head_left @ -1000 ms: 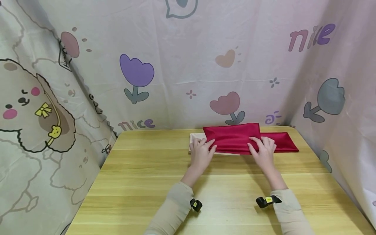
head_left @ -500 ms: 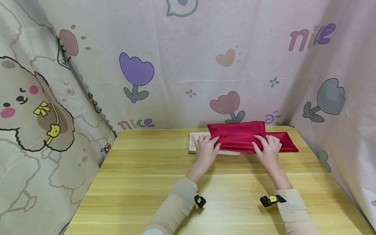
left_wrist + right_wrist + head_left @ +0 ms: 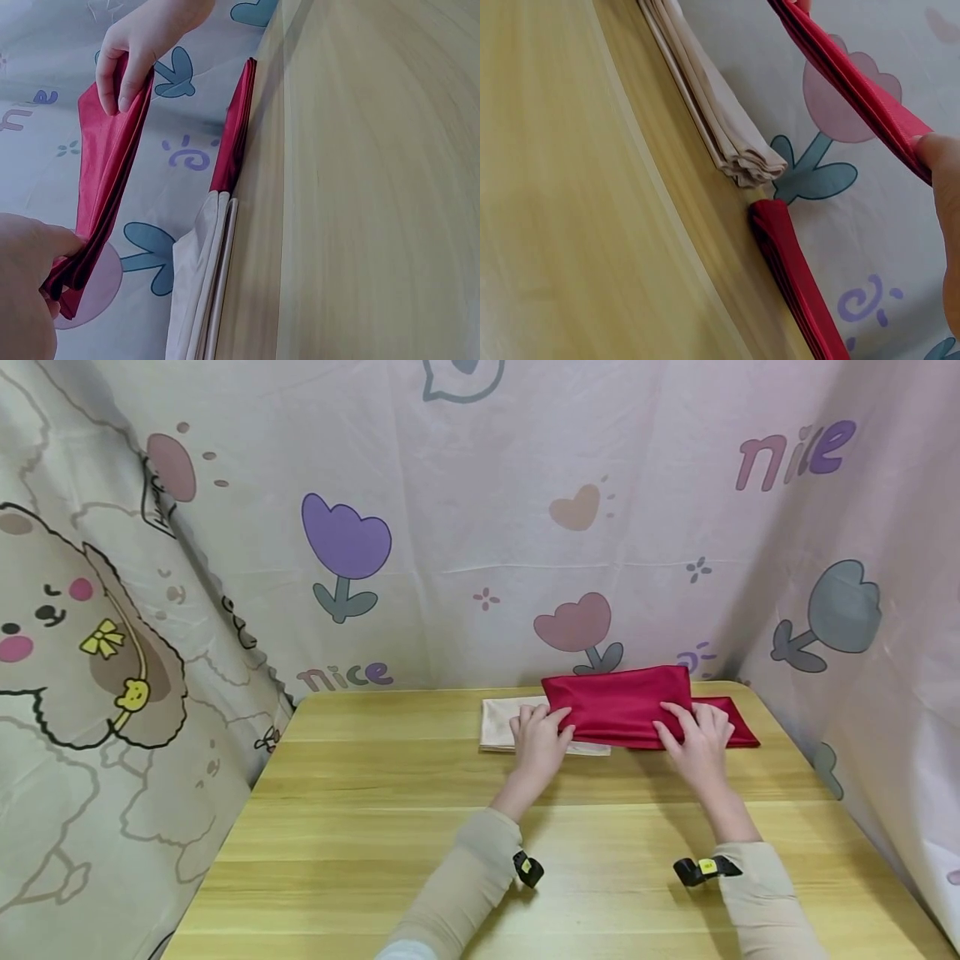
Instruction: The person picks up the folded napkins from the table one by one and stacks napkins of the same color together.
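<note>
A folded, shiny red cloth (image 3: 618,706) hangs between my two hands, lifted above the table. My left hand (image 3: 538,743) pinches its left end, thumb on the near side; my right hand (image 3: 701,743) pinches the other end. The wrist views show stacked layers along the held cloth's lower edge (image 3: 112,195). Below it lies a folded cream cloth (image 3: 497,722), partly hidden in the head view. To the right of that, a second folded red cloth (image 3: 787,262) lies on the table, a small gap from the cream one in the right wrist view.
The wooden table (image 3: 360,827) stretches out in front of me. A printed curtain (image 3: 450,527) hangs directly behind its back edge, with more curtain on both sides. Each forearm wears a small black camera (image 3: 528,868).
Both hands have moved right and slightly up with the held red cloth. More of the cream cloth shows at the left, and less of the lying red cloth at the right.
</note>
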A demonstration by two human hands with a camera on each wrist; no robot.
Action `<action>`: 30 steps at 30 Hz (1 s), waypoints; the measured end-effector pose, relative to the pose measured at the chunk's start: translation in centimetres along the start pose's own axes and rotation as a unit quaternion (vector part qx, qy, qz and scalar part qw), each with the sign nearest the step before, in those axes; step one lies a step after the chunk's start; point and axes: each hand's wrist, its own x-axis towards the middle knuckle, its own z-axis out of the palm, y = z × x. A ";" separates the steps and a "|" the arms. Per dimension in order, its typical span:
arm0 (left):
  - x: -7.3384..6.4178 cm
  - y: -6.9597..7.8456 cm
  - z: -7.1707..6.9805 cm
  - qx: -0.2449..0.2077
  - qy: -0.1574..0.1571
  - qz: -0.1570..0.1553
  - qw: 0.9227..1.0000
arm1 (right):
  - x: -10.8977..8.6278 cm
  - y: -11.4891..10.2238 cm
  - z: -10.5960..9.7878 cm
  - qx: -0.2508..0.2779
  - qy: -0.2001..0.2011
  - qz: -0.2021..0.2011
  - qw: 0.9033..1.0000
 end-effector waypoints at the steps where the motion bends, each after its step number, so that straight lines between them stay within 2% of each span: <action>1: 0.0 0.1 0.1 -0.001 -0.003 -0.002 1.000 | 0.0 0.1 -0.1 -0.004 -0.004 0.001 1.000; 7: 0.3 1.1 0.7 -0.008 -0.028 -0.015 0.999 | 0.0 0.8 -1.0 -0.016 -0.017 0.004 1.000; 23: 0.8 3.0 2.5 -0.005 -0.031 -0.019 0.999 | 0.4 2.9 -2.5 -0.045 -0.028 -0.005 0.999; 30: 1.1 3.9 2.9 -0.016 -0.045 -0.024 0.999 | 0.3 3.5 -2.9 -0.047 -0.013 -0.001 0.999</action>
